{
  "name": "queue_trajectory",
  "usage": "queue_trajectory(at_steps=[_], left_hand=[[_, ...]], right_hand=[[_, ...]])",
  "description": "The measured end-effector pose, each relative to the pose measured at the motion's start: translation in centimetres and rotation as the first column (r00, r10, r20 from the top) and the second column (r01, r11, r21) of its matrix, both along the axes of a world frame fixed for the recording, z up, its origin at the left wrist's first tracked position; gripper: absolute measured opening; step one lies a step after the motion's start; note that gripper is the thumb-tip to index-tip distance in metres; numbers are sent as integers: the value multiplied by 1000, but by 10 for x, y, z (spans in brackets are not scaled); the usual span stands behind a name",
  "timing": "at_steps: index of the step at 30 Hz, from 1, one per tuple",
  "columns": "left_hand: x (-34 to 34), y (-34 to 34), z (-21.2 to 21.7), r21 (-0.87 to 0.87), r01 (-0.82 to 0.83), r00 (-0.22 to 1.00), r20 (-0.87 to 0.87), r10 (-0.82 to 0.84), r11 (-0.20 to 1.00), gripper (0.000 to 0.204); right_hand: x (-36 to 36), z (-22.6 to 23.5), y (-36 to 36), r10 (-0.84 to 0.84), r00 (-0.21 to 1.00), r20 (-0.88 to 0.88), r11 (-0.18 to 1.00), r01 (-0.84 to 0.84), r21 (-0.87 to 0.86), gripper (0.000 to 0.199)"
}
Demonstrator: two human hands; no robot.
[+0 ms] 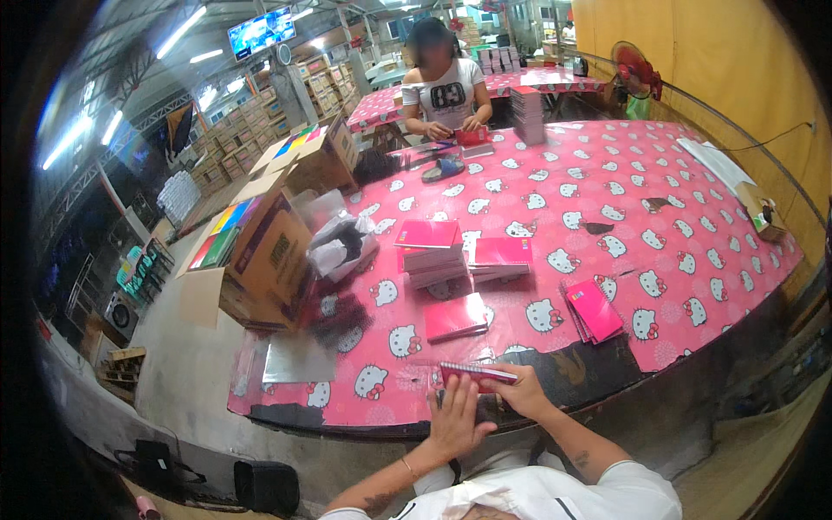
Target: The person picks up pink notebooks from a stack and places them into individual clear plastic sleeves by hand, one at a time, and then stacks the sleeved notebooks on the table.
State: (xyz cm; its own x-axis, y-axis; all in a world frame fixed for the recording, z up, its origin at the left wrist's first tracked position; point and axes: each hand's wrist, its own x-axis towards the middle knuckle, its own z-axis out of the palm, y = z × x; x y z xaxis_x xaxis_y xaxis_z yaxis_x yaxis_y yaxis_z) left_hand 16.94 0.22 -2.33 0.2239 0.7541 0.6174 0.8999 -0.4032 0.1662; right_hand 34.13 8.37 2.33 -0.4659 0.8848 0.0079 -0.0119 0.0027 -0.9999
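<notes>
My right hand (518, 394) grips a thin pink spiral-bound notebook (477, 373) at the table's near edge, holding it almost flat. My left hand (454, 420) is just beneath it with fingers spread, touching the notebook's underside or a clear sleeve; I cannot tell which. In front of me lie a single pink notebook (455, 318), a fanned pile of pink notebooks (594, 309) to the right, and two taller stacks (431, 251) (502, 258) further out.
The table (676, 225) wears a pink cartoon-cat cloth. Open cardboard boxes (260, 251) with coloured packs and crumpled plastic bags (342, 243) stand at its left. Clear sleeves (299, 360) lie near left. Another person (444, 87) works at the far end beside a tall stack (526, 114).
</notes>
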Motion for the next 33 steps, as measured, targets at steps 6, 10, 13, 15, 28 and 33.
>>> queue_trajectory(at_steps=[6,10,13,15,28,33], left_hand=[[-26,42,60,-275,90,985,-117,-127,957,43],[-9,28,37,-280,-56,979,-204,-2,958,68],[1,-7,1,-232,-12,990,-142,-22,973,82],[2,-1,-7,-103,60,997,-38,-65,993,85],[7,18,6,-185,45,986,-147,-73,982,90],[13,42,31,-319,-22,996,-89,-7,947,88]], right_hand=[[5,-37,17,133,991,5,962,-131,238,29],[5,-46,19,169,982,88,953,-185,240,29],[2,-41,17,120,986,115,952,-147,268,37],[1,-35,21,153,984,91,931,-174,321,36],[1,-50,15,126,987,100,953,-148,264,39],[3,-46,20,152,969,196,943,-202,264,30]])
